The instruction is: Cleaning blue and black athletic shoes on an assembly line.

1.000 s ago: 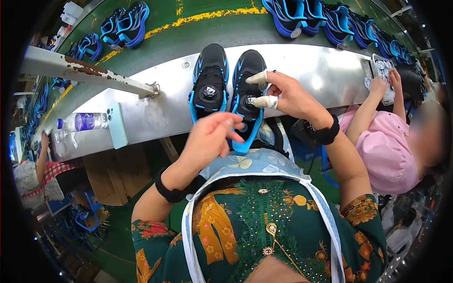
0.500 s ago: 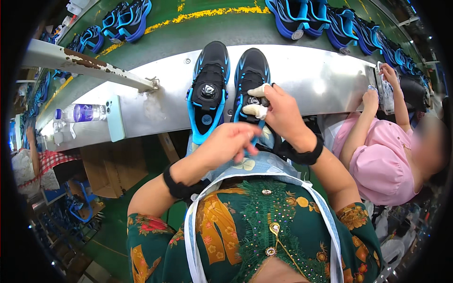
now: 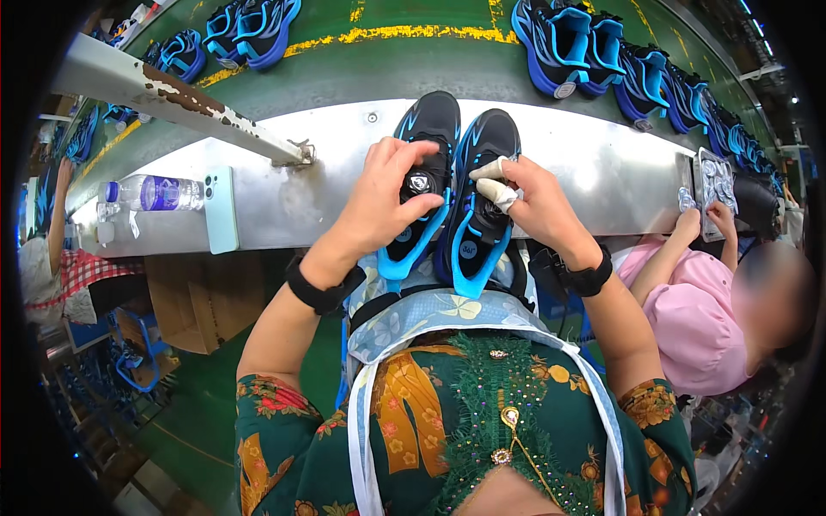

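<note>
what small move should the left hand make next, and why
Probably close the left hand gently on the left shoe's round dial: its grip stands open, the dial shows in the gap, and the right hand is at the other shoe.

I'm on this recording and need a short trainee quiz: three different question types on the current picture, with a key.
1. Multiple choice: which hand wears pale finger covers? A) left B) right C) neither
2. True or false: the mint-green phone lies to the picture's right of the bottle with the purple label.
3. Fill in: the open left hand is at the round ____ on the left shoe of the nearest pair.

Key: 1 B, the right hand; 2 true; 3 dial.
</note>
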### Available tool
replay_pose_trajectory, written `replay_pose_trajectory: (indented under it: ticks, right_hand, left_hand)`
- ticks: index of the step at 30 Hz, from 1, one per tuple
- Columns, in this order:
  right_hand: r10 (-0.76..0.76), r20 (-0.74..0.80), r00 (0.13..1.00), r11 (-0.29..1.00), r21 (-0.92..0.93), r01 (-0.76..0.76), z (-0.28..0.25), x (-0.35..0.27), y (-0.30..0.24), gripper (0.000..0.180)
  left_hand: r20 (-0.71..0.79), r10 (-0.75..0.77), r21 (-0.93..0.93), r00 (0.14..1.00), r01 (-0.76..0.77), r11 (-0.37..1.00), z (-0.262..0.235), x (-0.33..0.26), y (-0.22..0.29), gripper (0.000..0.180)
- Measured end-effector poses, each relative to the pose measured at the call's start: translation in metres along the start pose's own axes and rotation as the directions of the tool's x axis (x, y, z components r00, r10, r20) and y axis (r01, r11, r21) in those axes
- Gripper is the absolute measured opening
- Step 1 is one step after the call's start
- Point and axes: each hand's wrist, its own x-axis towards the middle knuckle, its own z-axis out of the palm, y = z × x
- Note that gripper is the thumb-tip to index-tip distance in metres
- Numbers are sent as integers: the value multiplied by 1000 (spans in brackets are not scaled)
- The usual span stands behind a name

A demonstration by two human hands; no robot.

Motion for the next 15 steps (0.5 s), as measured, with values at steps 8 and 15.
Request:
replay_pose_trajectory:
  ticks: [8, 15]
  right_hand:
    - [40, 80, 996, 999, -20, -39, -4, 15, 0, 18]
    - [-332, 175, 927, 864, -338, 373, 10, 48, 1, 34]
  left_hand:
    - [72, 52, -266, 996, -31, 963, -5, 6, -10, 41]
    - [264, -14, -383, 965, 118, 916, -17, 4, -24, 54]
